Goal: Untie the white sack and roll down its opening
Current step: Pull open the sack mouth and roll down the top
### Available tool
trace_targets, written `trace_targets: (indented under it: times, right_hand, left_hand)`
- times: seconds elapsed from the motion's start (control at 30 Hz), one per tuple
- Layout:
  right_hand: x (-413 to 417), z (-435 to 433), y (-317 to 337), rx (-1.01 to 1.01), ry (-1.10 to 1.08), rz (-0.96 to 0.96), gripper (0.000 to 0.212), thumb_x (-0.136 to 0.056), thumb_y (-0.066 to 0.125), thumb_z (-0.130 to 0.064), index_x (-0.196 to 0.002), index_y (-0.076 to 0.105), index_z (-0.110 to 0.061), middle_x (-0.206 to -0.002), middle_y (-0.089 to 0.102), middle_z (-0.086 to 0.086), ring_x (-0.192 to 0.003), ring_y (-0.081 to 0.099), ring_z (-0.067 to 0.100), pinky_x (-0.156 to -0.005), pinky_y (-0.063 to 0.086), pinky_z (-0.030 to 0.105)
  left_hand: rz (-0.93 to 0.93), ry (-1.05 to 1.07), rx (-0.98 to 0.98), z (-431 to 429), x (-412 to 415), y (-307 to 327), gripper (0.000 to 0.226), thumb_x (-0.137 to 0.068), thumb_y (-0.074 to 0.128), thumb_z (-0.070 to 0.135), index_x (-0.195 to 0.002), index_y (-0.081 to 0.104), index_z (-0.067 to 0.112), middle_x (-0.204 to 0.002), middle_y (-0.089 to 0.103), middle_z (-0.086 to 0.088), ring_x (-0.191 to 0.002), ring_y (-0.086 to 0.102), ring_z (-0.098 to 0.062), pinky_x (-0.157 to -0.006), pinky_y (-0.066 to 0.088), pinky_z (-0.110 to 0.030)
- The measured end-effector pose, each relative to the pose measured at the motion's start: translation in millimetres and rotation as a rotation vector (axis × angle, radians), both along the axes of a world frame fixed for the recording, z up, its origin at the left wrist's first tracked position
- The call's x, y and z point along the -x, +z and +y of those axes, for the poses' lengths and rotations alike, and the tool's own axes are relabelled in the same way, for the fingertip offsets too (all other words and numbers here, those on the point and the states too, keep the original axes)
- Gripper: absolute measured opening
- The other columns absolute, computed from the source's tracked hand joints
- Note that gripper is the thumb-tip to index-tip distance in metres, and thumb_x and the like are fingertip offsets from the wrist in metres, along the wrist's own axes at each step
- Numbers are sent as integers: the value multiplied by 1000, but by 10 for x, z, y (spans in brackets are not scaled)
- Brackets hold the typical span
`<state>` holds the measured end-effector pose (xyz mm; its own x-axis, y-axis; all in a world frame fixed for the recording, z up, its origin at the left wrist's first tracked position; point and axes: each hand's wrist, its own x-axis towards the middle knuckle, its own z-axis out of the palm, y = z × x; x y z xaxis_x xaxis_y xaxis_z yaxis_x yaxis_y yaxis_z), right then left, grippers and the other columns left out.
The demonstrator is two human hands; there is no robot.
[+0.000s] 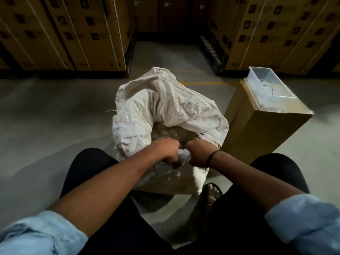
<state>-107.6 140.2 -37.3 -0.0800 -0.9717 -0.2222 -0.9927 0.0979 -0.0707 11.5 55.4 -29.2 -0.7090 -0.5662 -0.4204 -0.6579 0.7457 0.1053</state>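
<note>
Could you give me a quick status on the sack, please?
Both gripping the near rim: left hand, right hand. Open white sack, far side standing tall. Close on the right: cardboard box.

Warehouse aisle: strapped cardboard cartons (60, 32) stacked along bare concrete floor (46, 111).

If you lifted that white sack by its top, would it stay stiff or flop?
Probably floppy: the white sack has creased upper cloth that slumps over itself. It is likely heavy, as its body bulges around the brownish filling. It seems easy to grip: the left hand and right hand both bunch its near rim.
</note>
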Motion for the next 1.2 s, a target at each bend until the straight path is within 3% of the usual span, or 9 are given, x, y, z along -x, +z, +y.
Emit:
trace_targets:
  times: [0.2, 0.3, 0.4, 0.5, 0.63, 0.77, 0.87, 1.03, 1.2]
  right_hand:
    - [-333, -1, -35, -321, 259, -72, 42, -74, 80, -40, -104, 68, -14, -105, 71, 10, -99, 65, 28, -74, 43, 28]
    - [-192, -125, -109, -395, 295, -101, 45, -73, 80, -40, -109, 67, -15, -108, 70, 7, -99, 63, 26, -74, 38, 25]
    - [124, -401, -67, -236, 186, -278, 37, -69, 82, -43, -100, 68, -28, -98, 70, -7, -89, 64, 14, -77, 48, 28]
    - [454, -702, -35, 136, 35, -234, 60, -72, 76, -47, -127, 58, -31, -133, 56, 1, -122, 51, 21, -102, 44, 42]
    - [642, -1035, 48, 365, -84, -176, 87, -72, 73, -56, -146, 35, -29, -151, 33, 6, -138, 29, 31, -111, 31, 52]
    - [748, -1338, -68, 329, -141, -219, 107, -68, 70, -69, -152, 19, -27, -158, 21, 9, -146, 17, 33, -116, 24, 54]
    - [720, -1523, -203, 254, -210, -272, 125, -58, 68, -80, -153, 10, -23, -162, 12, 7, -149, 9, 30, -118, 21, 55]
    - [678, -1797, -271, 150, -276, -318, 145, -45, 58, -93, -154, -3, -19, -164, 1, 9, -151, 4, 29, -119, 19, 56]
    - [667, -1977, -245, 138, -278, -256, 143, -47, 55, -95, -154, 1, -17, -151, 42, 11, -139, 40, 27, -116, 19, 58]
  left_hand:
    - [-263, -36, -156, 68, -338, -188, 33, -97, 58, 14, -129, 62, 6, -130, 64, -14, -118, 62, -30, -89, 50, -33]
    - [-344, -122, -209, 11, -257, -224, 40, -89, 72, 18, -125, 64, 5, -119, 67, -14, -103, 67, -31, -90, 53, -38]
    - [-314, -154, -270, -188, -139, -250, 56, -76, 84, 42, -121, 67, 13, -107, 68, -8, -89, 65, -26, -82, 57, -34]
    - [-290, -212, -341, -409, -155, -159, 66, -68, 89, 49, -124, 66, 23, -117, 69, 0, -95, 66, -21, -79, 58, -31]
    - [165, -43, -376, -834, -206, 107, 58, -74, 85, 47, -126, 62, 35, -119, 65, 11, -97, 64, -8, -80, 52, -22]
    - [626, 228, 69, -1345, -152, 68, 72, -73, 82, 46, -136, 50, 38, -151, 39, 6, -138, 39, -22, -111, 40, -45]
    - [761, 340, 167, -1546, -75, -61, 73, -73, 82, 44, -137, 49, 34, -146, 43, 3, -137, 39, -25, -113, 32, -40]
    - [792, 328, 189, -1579, 3, -210, 67, -79, 78, 36, -140, 48, 31, -146, 42, 2, -137, 39, -25, -113, 38, -43]
    - [856, 234, 270, -1570, -26, -229, 62, -80, 75, 29, -138, 51, 28, -146, 43, 2, -135, 43, -24, -113, 38, -42]
